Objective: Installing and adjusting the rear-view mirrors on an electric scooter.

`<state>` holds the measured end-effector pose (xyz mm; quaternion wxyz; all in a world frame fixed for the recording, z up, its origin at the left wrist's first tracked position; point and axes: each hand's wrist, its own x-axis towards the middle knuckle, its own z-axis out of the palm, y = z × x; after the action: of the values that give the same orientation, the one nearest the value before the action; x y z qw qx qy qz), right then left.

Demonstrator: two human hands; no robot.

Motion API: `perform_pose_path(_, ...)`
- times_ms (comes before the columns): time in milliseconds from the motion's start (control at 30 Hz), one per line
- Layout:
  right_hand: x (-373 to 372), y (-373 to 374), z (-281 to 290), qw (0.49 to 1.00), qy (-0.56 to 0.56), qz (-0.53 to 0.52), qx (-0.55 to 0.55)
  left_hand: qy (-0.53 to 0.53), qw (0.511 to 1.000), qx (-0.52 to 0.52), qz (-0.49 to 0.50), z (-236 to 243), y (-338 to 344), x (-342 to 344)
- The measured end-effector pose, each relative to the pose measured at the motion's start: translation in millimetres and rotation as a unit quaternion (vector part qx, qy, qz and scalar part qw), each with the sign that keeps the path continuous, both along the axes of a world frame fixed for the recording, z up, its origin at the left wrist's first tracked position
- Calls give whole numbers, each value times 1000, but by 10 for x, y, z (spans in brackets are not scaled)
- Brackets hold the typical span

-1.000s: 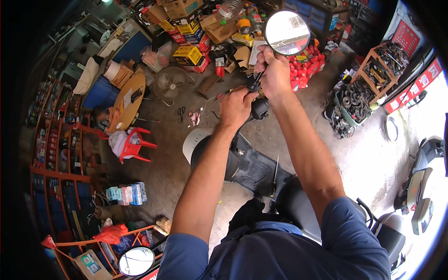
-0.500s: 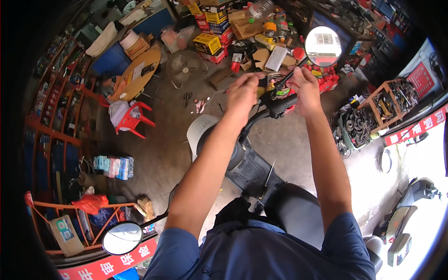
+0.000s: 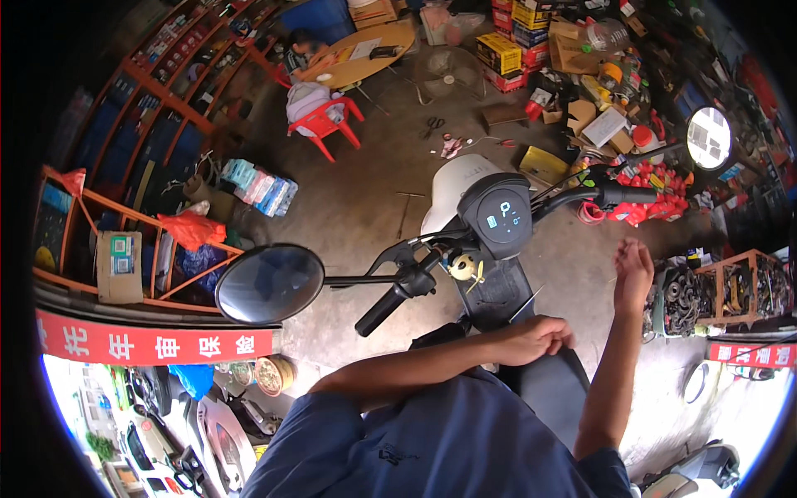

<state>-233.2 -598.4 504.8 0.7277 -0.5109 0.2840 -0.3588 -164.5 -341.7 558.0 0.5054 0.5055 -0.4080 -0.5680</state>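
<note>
Above the scooter seat (image 3: 540, 398), my left hand (image 3: 535, 336) is loosely bent with fingers partly apart, holding nothing visible, beside a long thin tool that lies partly hidden over the footboard (image 3: 490, 290). My right hand (image 3: 631, 270) is raised to the right, fingers loosely curled apart and empty, below the right grip (image 3: 627, 195). The round mirror (image 3: 707, 137) stands on its stem at the right handlebar; the left mirror (image 3: 270, 282) is beside the left grip (image 3: 374, 311). The lit display (image 3: 496, 212) sits between them, with a small yellow object (image 3: 463, 267) just below.
Orange shelving (image 3: 166, 100) lines the left. A red chair (image 3: 330, 133) and oval table (image 3: 365, 58), with a person (image 3: 303, 54), are at the back. Boxes (image 3: 515, 50), red bottles (image 3: 647, 183) and a parts rack (image 3: 739, 286) fill the right. Parked scooters (image 3: 207, 440) show lower left.
Both my hands have left the right mirror stem and moved downward, the left to the seat, the right aside. The view has swung, so the handlebar, display and both mirrors now show.
</note>
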Motion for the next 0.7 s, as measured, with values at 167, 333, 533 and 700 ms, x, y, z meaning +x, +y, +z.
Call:
perform_pose_path(167, -208, 556, -245, 993, 35, 27, 105, -37, 996, 13, 75, -197, 684, 102)
perform_pose_path(333, -247, 896, -599, 991, 38, 59, 116, -216, 911, 33, 349, 73, 1279, 19)
perform_pose_path(533, -98, 1539, -720, 977, 62, 168, 114, -417, 709, 39, 567, 222, 1936, 412)
perform_pose_path(700, 333, 2311, -580, 903, 47, 393, 167, -479, 702, 86, 520, 610, 1958, 693)
